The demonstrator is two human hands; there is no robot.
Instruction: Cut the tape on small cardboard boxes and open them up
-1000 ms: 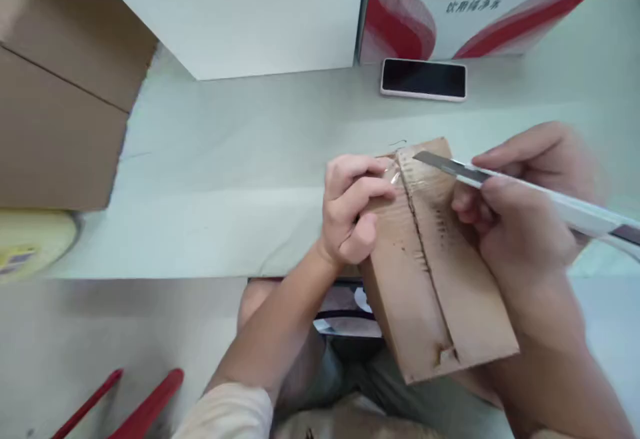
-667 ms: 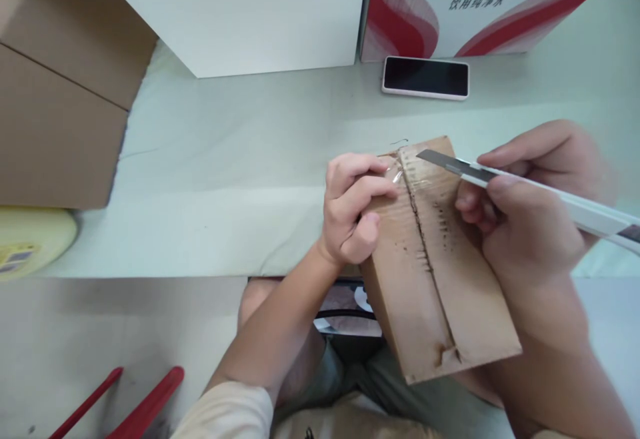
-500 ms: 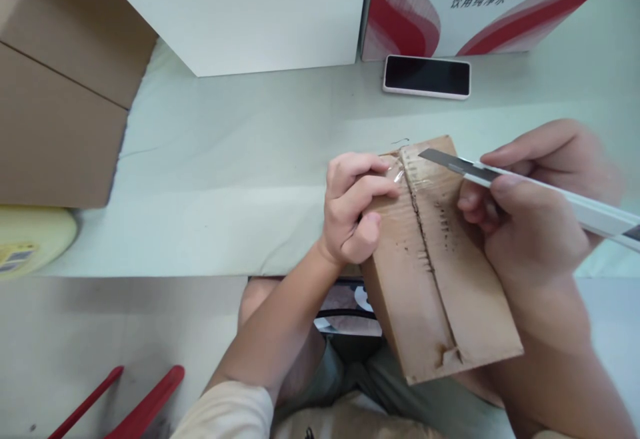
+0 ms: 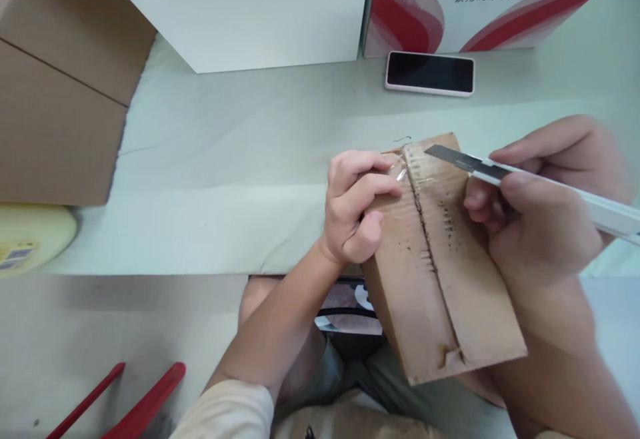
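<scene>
A small brown cardboard box (image 4: 465,299) lies tilted over the table's front edge, its near end above my lap. A seam runs down its top face, and clear tape (image 4: 423,169) covers the far end. My left hand (image 4: 357,206) grips the box's left side near that end, fingers curled over the top and touching the tape. A utility knife (image 4: 540,182) with a white handle and extended grey blade is held in my right hand (image 4: 545,206), over the box's right side. The blade tip is by the taped end; whether it touches cannot be told.
A phone (image 4: 430,72) lies behind the box, before a red-and-white carton (image 4: 490,22). A white box (image 4: 270,19) stands beside that carton. At left are a large brown carton (image 4: 60,119) and a yellow container (image 4: 35,236). Red legs (image 4: 150,399) show on the floor.
The knife and my right hand have shifted slightly right, with the blade tip a little farther right and up. My left hand keeps its grip on the box.
</scene>
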